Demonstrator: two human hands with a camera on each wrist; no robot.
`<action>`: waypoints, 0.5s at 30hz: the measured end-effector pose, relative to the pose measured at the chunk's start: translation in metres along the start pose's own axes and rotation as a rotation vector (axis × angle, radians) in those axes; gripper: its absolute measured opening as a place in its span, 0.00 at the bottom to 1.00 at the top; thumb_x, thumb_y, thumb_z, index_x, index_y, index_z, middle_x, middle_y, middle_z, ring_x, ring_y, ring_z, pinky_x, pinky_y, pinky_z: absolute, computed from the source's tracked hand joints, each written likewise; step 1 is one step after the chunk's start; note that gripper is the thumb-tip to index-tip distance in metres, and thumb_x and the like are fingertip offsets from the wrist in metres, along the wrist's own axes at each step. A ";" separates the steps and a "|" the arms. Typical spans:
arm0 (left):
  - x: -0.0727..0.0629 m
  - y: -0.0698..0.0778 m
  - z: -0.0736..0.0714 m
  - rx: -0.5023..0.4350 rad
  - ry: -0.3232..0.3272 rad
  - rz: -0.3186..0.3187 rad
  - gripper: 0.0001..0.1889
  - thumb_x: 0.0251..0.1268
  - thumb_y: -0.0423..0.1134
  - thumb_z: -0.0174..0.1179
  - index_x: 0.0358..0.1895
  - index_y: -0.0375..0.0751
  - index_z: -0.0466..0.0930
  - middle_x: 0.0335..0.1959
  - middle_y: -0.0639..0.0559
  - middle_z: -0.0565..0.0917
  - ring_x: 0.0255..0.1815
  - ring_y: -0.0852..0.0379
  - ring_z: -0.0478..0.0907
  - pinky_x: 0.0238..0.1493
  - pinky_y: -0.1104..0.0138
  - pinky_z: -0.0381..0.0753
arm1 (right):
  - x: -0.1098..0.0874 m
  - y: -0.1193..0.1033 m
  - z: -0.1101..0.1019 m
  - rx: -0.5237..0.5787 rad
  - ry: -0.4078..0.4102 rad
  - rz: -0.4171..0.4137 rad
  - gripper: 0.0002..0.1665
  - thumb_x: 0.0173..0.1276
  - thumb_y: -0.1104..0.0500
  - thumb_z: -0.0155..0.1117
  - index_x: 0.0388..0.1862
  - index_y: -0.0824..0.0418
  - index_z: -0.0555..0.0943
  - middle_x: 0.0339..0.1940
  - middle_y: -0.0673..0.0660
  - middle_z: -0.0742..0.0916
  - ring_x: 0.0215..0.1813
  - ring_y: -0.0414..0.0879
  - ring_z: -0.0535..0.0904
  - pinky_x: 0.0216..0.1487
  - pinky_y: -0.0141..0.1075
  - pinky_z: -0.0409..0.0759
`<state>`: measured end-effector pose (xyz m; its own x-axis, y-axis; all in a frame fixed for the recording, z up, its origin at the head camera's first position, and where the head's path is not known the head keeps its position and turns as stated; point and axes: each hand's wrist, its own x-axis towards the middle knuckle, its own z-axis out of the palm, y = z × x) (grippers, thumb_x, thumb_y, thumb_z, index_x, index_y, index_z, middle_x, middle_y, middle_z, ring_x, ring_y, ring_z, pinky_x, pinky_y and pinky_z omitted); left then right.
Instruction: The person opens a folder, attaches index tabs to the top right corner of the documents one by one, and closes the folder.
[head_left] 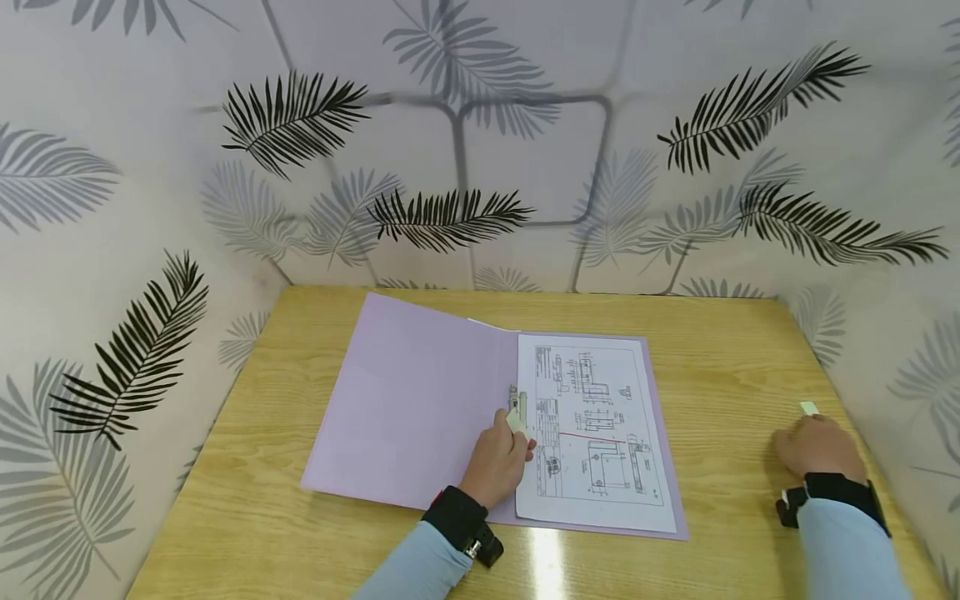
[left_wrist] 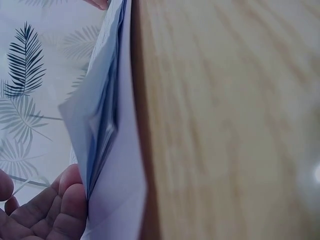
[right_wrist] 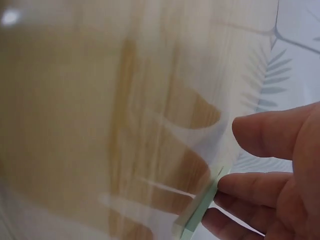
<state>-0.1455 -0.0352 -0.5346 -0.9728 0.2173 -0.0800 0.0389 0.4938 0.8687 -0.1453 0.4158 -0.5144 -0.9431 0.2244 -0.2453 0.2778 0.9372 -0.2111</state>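
Observation:
A lilac folder [head_left: 408,400] lies opened out on the table, its metal clip [head_left: 517,400] at the spine. Technical drawing sheets [head_left: 600,483] fill its right half, the top one crossed by a red line. Over the clip and the sheets' left edge, my left hand [head_left: 495,462] pinches a pale green sticky note [head_left: 517,422]. Off to the right, my right hand [head_left: 821,448] is at a small green sticky note pad [head_left: 808,407]. In the right wrist view its fingertips touch the pad [right_wrist: 200,207], while the thumb [right_wrist: 270,132] stands apart.
The wooden table [head_left: 735,358] meets a leaf-patterned covering [head_left: 510,167] at the back and both sides. In the left wrist view the stacked sheets [left_wrist: 92,110] have a raised corner beside the folder's edge. Glare marks the table in front of the folder.

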 end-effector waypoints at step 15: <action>0.000 -0.002 0.003 0.015 0.003 -0.004 0.08 0.75 0.38 0.39 0.49 0.38 0.63 0.32 0.54 0.80 0.29 0.63 0.77 0.30 0.68 0.73 | 0.005 0.005 -0.001 0.040 -0.015 0.078 0.35 0.71 0.53 0.44 0.58 0.87 0.61 0.59 0.82 0.62 0.57 0.80 0.59 0.54 0.67 0.66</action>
<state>-0.1449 -0.0340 -0.5381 -0.9737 0.2125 -0.0821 0.0382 0.5076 0.8607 -0.1483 0.4220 -0.5157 -0.9157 0.2921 -0.2761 0.3577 0.9056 -0.2280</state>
